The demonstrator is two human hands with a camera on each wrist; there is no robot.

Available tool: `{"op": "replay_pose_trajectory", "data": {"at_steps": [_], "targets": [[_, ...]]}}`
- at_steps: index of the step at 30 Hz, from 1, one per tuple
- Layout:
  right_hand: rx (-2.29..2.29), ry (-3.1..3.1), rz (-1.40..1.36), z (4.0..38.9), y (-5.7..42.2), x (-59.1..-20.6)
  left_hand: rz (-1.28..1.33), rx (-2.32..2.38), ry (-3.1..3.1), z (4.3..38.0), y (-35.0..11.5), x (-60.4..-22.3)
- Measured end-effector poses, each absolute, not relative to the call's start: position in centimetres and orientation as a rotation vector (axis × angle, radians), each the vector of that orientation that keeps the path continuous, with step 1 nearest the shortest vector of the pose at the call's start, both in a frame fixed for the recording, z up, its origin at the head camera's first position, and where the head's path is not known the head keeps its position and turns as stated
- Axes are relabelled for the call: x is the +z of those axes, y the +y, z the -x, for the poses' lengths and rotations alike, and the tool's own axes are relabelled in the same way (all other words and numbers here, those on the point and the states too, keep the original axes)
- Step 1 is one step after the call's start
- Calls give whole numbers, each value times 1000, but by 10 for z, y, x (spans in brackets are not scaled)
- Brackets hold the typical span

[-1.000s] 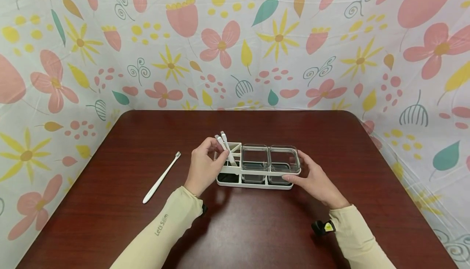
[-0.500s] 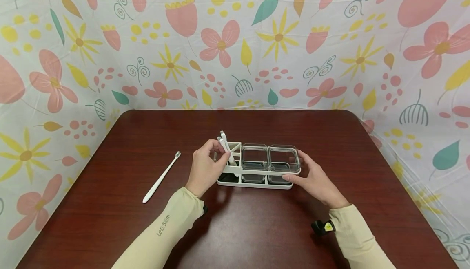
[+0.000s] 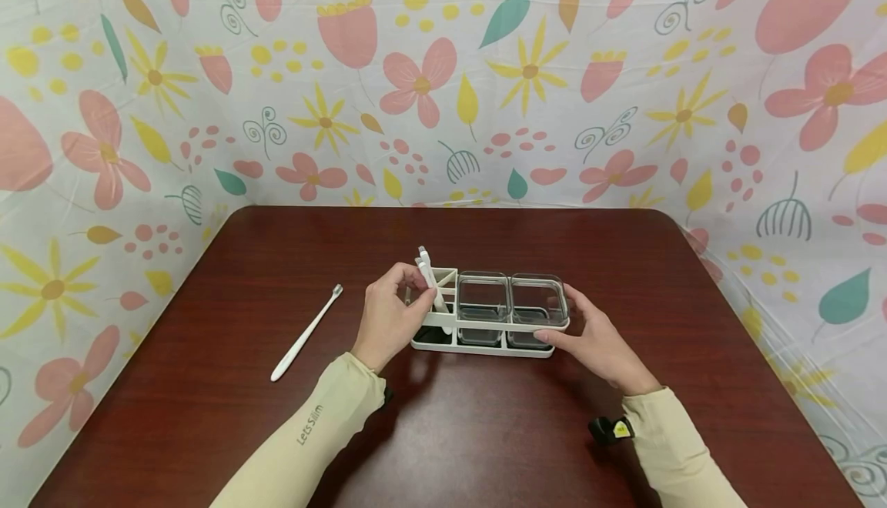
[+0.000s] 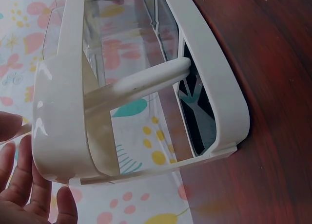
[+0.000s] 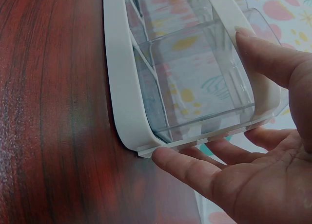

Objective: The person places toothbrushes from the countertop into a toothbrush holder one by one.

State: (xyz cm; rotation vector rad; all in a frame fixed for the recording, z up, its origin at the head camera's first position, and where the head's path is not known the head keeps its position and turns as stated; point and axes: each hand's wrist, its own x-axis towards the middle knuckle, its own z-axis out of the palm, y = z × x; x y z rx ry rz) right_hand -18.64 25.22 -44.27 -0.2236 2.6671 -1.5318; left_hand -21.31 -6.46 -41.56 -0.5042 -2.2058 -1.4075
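Head view only — a loose toothbrush (image 3: 305,335) lies left of the holder (image 3: 483,325).

Floral backdrop (image 3: 554,119) behind reddish-brown table (image 3: 499,431)

The cream left sleeve (image 3: 294,435) reads "LetsSlim"; the yellow label (image 3: 621,429) on the black right-wrist device (image 3: 601,431) is illegible.

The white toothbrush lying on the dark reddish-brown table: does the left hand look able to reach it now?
Probably yes: nothing stands between that white toothbrush and the left hand, but this hand pinches another white toothbrush in the white plastic rack, so letting go likely comes first.
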Motion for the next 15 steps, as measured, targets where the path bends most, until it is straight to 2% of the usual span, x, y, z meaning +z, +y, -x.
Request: {"op": "replay_pose_trajectory", "data": {"at_steps": [15], "targets": [[-1495,2686,216,187,251,-441,540,-1399,-2228,213,-91,-404]]}}
